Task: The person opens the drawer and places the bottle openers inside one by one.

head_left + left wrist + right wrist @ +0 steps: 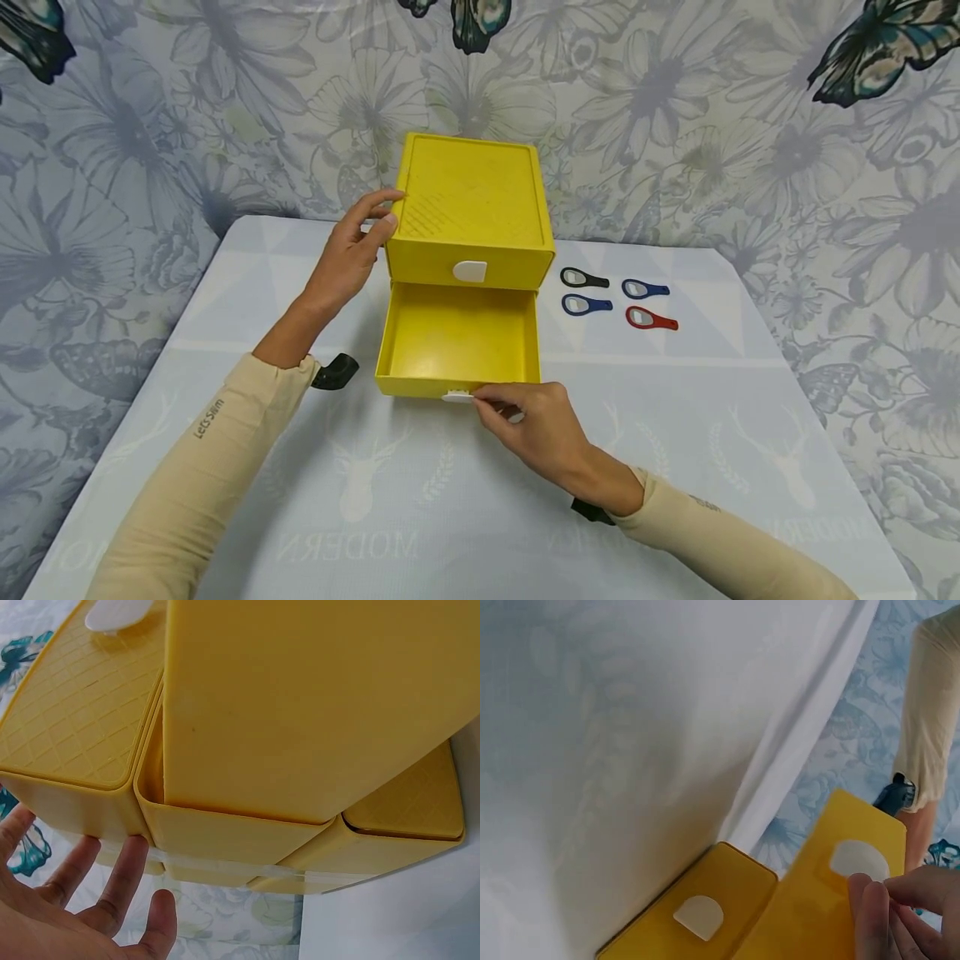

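A yellow drawer cabinet (472,192) is placed upright at the rear middle of the worktop (435,492), and 3 tiers can be made out in it. The middle drawer (457,342) is pulled well out towards the person, its yellow floor exposed below the closed top drawer (420,261). Below it, the bottom drawer (739,881) is seen from the right wrist, with a white tab on its front.

The white tab (457,397) of the middle drawer is pinched by the right hand (536,421); its grip is closed on that tab between thumb and fingers. The cabinet's left side is touched by the fingertips of the left hand (348,250), whose grip is loose, with the fingers spread and nothing held.

To the right of the cabinet, 4 small pieces with oval heads and short handles are laid in 2 rows: a black piece (597,282) and a blue piece (657,290) behind, a 2nd blue piece (602,305) and a red piece (664,322) in front. Both arms are covered by beige sleeves (202,492). Behind the worktop, a floral backdrop (300,108) is hung with dark butterflies (480,21).
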Available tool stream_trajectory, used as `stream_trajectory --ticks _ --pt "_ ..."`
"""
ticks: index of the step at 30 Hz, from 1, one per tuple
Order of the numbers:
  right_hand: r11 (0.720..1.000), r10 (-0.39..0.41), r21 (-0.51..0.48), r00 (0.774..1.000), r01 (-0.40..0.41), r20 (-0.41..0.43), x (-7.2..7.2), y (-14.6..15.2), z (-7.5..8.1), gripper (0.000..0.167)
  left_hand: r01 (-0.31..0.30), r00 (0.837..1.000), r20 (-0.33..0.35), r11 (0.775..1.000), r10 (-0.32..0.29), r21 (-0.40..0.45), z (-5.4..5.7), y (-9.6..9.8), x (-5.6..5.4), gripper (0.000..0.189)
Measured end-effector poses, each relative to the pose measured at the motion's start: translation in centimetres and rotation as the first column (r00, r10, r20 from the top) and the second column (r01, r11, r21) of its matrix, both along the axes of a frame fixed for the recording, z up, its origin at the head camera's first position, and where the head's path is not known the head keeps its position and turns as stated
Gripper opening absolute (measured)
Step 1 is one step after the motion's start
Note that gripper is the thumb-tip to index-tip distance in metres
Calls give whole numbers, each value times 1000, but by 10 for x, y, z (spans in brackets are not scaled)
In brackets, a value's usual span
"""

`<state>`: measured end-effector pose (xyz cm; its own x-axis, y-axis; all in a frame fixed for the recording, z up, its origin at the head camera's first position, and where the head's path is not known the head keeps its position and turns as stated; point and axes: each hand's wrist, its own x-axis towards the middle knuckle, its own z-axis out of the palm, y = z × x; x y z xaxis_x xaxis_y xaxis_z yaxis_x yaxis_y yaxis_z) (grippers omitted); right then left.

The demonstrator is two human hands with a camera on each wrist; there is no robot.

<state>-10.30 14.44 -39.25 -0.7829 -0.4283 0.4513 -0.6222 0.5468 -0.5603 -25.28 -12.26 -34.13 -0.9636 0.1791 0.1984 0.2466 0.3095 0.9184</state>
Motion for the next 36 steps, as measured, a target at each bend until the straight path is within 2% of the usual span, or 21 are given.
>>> stream_trajectory --ticks 4,8,15,23,29,36 --pt "994 51 -93 999 -50 4 -1 3 7 9 -3 1000 0 1000 3 0 1 -1 1 46" --pt "980 97 -171 994 -104 -44 -4 9 17 12 -3 1000 -2 1000 3 1 0 -2 1 46" --pt "968 94 -230 994 -105 -58 -18 24 35 17 -10 1000 -3 1000 10 -4 -1 -1 -1 45" --pt "941 101 -317 993 -115 -59 -43 53 40 17 4 1000 -5 1000 -4 4 -1 0 -1 46" --pt "955 58 -288 997 -69 -47 -63 77 36 18 5 1000 -9 1000 -5 0 -1 0 -1 46" --pt "974 -35 -222 999 34 2 -85 106 27 20 10 1000 -19 1000 -9 4 -2 0 -1 45"
